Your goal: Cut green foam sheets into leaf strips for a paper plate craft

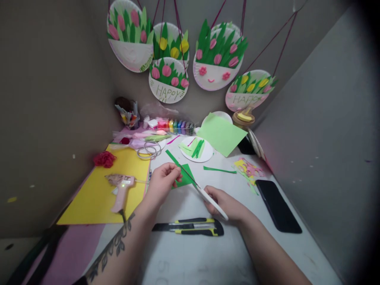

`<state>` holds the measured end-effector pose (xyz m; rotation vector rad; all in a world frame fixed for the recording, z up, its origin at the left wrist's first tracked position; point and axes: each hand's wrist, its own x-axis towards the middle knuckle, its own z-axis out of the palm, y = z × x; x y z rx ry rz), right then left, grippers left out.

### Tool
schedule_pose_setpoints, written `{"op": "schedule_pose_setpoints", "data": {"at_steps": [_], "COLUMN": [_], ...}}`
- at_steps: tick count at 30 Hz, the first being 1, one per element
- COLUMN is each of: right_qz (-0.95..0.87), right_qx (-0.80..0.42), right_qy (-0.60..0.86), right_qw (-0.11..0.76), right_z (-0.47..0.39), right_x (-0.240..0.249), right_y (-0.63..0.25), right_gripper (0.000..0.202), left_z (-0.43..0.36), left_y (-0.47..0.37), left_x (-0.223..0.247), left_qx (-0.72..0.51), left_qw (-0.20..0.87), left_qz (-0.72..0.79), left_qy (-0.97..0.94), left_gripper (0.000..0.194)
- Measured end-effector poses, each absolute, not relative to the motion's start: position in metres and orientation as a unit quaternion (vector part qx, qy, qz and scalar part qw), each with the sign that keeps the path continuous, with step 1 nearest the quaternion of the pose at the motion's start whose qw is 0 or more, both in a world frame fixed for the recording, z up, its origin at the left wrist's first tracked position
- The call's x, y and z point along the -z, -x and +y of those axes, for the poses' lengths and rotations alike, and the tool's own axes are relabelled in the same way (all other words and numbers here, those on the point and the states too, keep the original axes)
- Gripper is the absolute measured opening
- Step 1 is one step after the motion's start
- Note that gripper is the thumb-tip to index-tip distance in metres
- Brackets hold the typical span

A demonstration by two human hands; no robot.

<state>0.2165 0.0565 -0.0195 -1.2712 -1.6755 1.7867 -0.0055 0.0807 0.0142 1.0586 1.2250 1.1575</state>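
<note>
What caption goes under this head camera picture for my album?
Left hand holds green paper while right hand cuts it with scissors.

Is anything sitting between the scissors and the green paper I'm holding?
Nothing visible. The left hand pinches the green paper, and the scissors in the right hand already reach its edge. The glue gun and knives lie off to the sides.

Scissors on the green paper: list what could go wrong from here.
1. The left hand pinches the dark green paper piece close to the blades of the white-handled scissors held by the right hand; a fingertip could get nicked.
2. The pink hot glue gun lies on the yellow paper sheet with a green light lit, beside the left forearm; a burn seems possible.
3. The black and yellow utility knives lie just under the wrists.
</note>
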Motion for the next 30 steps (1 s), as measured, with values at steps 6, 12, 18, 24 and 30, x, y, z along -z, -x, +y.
{"op": "schedule_pose_setpoints", "data": {"at_steps": [6, 12, 18, 24, 30], "right_qz": [-0.588, -0.567, -0.57, -0.591, -0.581], "right_qx": [-0.639, -0.653, -0.658, -0.639, -0.646], "right_qy": [0.458, 0.462, 0.453, 0.456, 0.458], "right_qw": [0.192, 0.197, 0.193, 0.186, 0.19], "right_z": [0.0569, 0.0577, 0.0575, 0.056, 0.0561], "right_x": [0.0204, 0.0219, 0.0195, 0.0181, 0.0231], "right_y": [-0.216, -0.2178, -0.2175, -0.2171, -0.2184], "right_gripper": [0.02, 0.022, 0.022, 0.021, 0.02], "left_z": [0.0796, 0.0799, 0.0817, 0.0795, 0.0802], "left_y": [0.0017, 0.0028, 0.0072, 0.0039, 0.0036], "left_x": [-0.0161, -0.0179, -0.0162, -0.014, -0.0131], "left_qx": [-0.484, -0.479, -0.492, -0.485, -0.485], "left_qw": [0.552, 0.541, 0.511, 0.53, 0.533], "left_qz": [0.515, 0.527, 0.547, 0.528, 0.525], "left_qy": [-0.442, -0.447, -0.444, -0.453, -0.452], "left_gripper": [0.021, 0.022, 0.022, 0.022, 0.022]}}
